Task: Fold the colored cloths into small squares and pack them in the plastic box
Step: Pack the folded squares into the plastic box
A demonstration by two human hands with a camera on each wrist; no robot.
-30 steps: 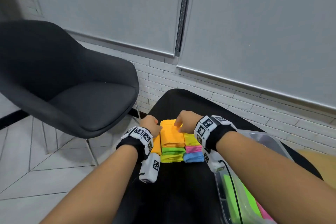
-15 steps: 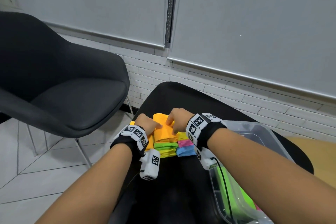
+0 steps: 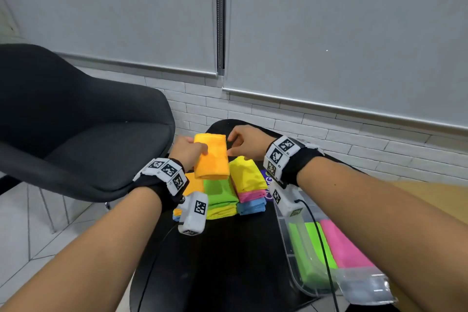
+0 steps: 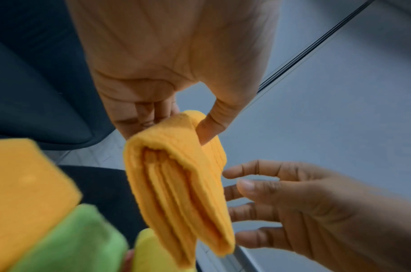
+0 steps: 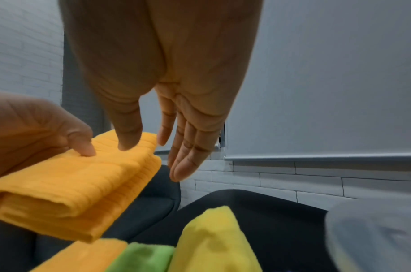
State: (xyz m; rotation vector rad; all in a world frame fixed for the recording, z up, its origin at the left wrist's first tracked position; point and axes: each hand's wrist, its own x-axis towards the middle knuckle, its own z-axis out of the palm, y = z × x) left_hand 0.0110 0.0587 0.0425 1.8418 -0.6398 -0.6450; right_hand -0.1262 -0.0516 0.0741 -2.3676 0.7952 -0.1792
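Nearest, at lower right: a clear plastic box on the black table, holding a folded green cloth and a folded pink cloth side by side.

Farther along the table, toward its middle: piles of folded cloths. Middle pile topped by a second green cloth over a yellow layer. Right pile topped by a rumpled yellow cloth, over pink and then blue. Left pile topped by an orange one, mostly hidden behind the left wrist band.

Above the piles, lifted clear of them: a folded orange cloth, tilted, layered edges pointing down toward the camera. Left hand holding it by its left edge, thumb pressed on top, fingers curled underneath, a pinch grip. Right hand just beside the cloth's right edge, fingers straight and relaxed, thumb near the far corner, gripping nothing; contact with the cloth impossible to tell.

Left of the table: a dark padded chair. Beyond: a white brick wall under grey roller blinds.
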